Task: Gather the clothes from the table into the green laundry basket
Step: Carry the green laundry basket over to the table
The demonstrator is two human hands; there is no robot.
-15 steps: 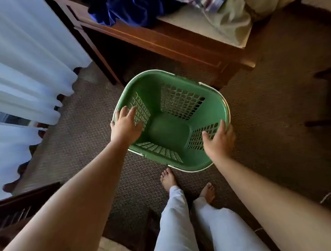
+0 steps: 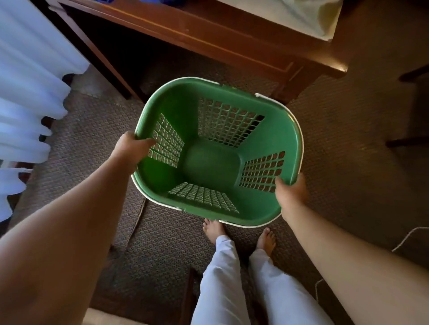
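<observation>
The green laundry basket (image 2: pixel 209 109) is empty, with lattice walls and a white rim. Both hands hold it above the carpet in front of the wooden table (image 2: pixel 232 34). My left hand (image 2: pixel 130 148) grips the left rim, thumb inside the basket. My right hand (image 2: pixel 291 192) grips the near right corner of the rim. On the table top at the upper right lies a pale green cloth (image 2: pixel 308 16). A sliver of blue cloth (image 2: pixel 109 1) shows at the top edge. The other clothes on the table are out of frame.
White curtains (image 2: pixel 30 81) hang at the left. Brown patterned carpet (image 2: pixel 92 139) covers the floor. My bare feet (image 2: pixel 213 229) and light trousers are below the basket. Dark chair legs (image 2: pixel 408 141) stand at the right. A white cord (image 2: pixel 408 239) lies on the carpet at the lower right.
Both hands have closed on the basket's rim and lifted it off the floor toward me. The view has tipped down, so most of the clothes on the table have left the frame.
</observation>
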